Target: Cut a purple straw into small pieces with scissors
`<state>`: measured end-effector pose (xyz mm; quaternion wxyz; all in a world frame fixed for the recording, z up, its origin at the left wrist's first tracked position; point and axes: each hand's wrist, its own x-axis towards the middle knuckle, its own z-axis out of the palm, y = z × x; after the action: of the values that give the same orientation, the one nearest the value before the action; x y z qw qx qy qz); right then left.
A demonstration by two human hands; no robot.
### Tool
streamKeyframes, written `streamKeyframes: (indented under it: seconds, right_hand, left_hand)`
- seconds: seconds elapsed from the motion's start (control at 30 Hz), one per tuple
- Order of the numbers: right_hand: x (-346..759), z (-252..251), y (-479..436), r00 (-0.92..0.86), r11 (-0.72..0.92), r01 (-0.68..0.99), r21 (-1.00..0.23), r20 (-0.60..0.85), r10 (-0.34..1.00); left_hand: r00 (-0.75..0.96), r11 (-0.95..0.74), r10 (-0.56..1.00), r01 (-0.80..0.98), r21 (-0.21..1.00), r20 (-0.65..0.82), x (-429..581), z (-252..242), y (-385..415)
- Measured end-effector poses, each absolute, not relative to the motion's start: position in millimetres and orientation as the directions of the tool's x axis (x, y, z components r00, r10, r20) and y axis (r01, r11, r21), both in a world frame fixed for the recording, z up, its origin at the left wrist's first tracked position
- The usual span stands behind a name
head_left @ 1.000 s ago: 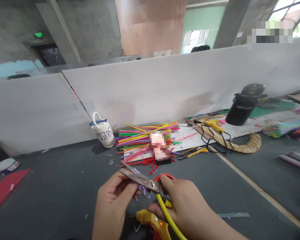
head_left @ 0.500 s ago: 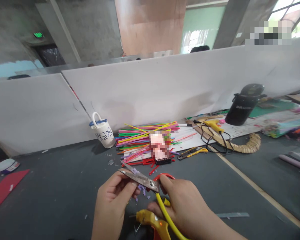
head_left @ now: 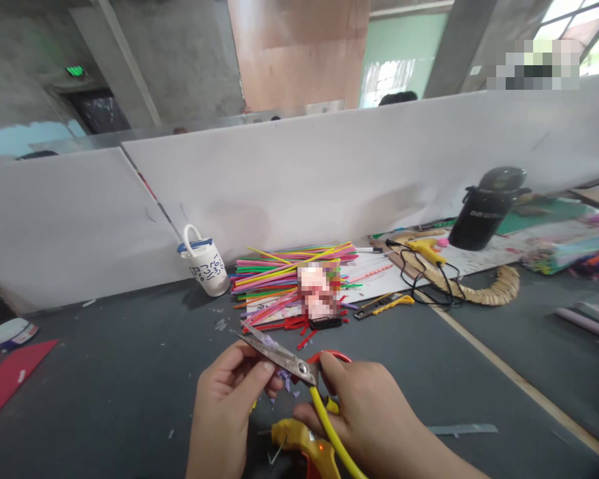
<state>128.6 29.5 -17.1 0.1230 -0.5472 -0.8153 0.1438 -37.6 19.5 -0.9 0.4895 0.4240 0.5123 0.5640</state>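
My right hand (head_left: 374, 416) grips red-handled scissors (head_left: 279, 356), blades slightly apart and pointing left. My left hand (head_left: 227, 399) is closed in a pinch just under the blades, holding a small purple piece (head_left: 272, 342) that sits between them. Purple scraps (head_left: 285, 382) lie on the dark table below. A yellow glue gun (head_left: 304, 442) with a lit orange light lies under my hands, its yellow cord (head_left: 334, 436) running across my right hand.
A pile of coloured sticks (head_left: 289, 276) lies ahead beside a white mug (head_left: 204, 263). A yellow utility knife (head_left: 384, 304), a second glue gun (head_left: 426, 249) with black cord, and a black pot (head_left: 486, 207) stand right. Red sheet (head_left: 10, 386) at left. White partition (head_left: 329, 166) behind.
The scissors and both hands have barely shifted; the blades sit slightly higher and the view has tilted a little.
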Motion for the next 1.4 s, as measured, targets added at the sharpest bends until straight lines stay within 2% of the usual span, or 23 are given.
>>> streamKeyframes:
  seconds: [0.27,0.4,0.67,1.0,1.2,1.4]
  right_hand:
    - [136,-8,35,-0.352,0.324,0.824,-0.466,0.028,0.936]
    - [139,-5,38,-0.347,0.331,0.819,-0.468,0.055,0.936]
    - [164,-9,58,-0.36,0.335,0.892,-0.304,-0.028,0.933]
    - [218,-63,65,-0.426,0.379,0.895,-0.235,-0.202,0.882]
    - [224,-72,67,-0.463,0.421,0.872,-0.248,-0.143,0.875]
    - [215,-57,71,-0.48,0.458,0.855,-0.242,-0.039,0.876]
  left_hand:
    - [-0.176,0.002,0.984,-0.086,0.996,-0.017,-39,-1,20]
    - [-0.224,-0.015,0.974,-0.054,0.998,0.003,-44,-3,25]
    - [-0.318,-0.027,0.948,-0.03,0.999,0.016,-61,-4,35]
    - [-0.286,0.016,0.958,0.0,1.0,-0.016,-59,-10,39]
    - [-0.27,0.042,0.962,0.022,0.999,-0.034,-56,-13,41]
    - [-0.277,0.084,0.958,0.015,0.996,-0.077,-55,-15,43]
